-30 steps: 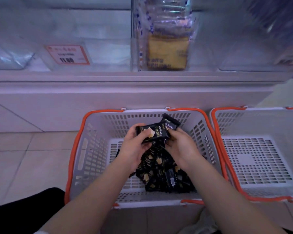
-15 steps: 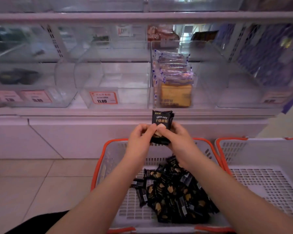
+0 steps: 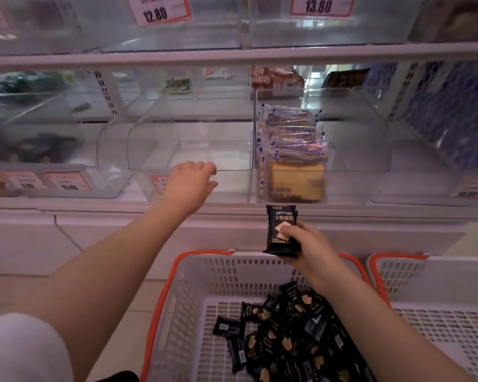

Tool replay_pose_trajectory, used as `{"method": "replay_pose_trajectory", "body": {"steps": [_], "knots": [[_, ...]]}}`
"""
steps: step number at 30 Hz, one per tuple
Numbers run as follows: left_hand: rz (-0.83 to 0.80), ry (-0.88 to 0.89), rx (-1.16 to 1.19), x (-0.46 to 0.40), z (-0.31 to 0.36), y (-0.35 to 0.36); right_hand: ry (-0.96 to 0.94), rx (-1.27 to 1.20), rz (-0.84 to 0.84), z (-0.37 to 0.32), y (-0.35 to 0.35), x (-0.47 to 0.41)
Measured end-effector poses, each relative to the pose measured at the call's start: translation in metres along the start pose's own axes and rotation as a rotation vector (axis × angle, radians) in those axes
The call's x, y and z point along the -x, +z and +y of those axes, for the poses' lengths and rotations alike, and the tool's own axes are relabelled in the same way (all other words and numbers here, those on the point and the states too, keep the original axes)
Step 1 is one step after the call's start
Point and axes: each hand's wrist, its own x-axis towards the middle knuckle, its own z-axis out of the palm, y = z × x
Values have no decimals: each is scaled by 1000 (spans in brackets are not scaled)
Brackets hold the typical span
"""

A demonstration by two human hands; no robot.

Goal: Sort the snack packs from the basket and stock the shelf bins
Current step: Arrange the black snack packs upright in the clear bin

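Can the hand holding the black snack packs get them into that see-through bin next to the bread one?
Probably yes. The right hand holds the black snack packs just below the clear bin, whose top looks open. Only the left hand, at the bin's front edge, might crowd it.

- The snack pack (image 3: 281, 230) in the right hand (image 3: 312, 250) is black, with white letters and a pale gold square.
- The packs in the basket (image 3: 284, 334) are the same black and gold (some show a small white label).
- The basket (image 3: 193, 299) is light grey with a slotted pattern and an orange rim.
- The second basket (image 3: 436, 293) has these same colours.
- The price tags (image 3: 158, 9) are white with red borders and black numbers.
- The stacked packs in the bin (image 3: 293, 150) are clear with blue print, over yellow cake.
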Motion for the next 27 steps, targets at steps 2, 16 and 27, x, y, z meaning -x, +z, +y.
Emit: {"method": "replay_pose_trajectory", "body": {"steps": [2,16,27], "knots": [[1,36,-61,-9,0,-1,-12,-10,5,-6,-6,-8],[54,215,205,-4,-6,-63,-93,37,-65,-21,-17,-2],[-8,290,168,59,8,-49,-179,-38,-141,-29,-3,35]]}}
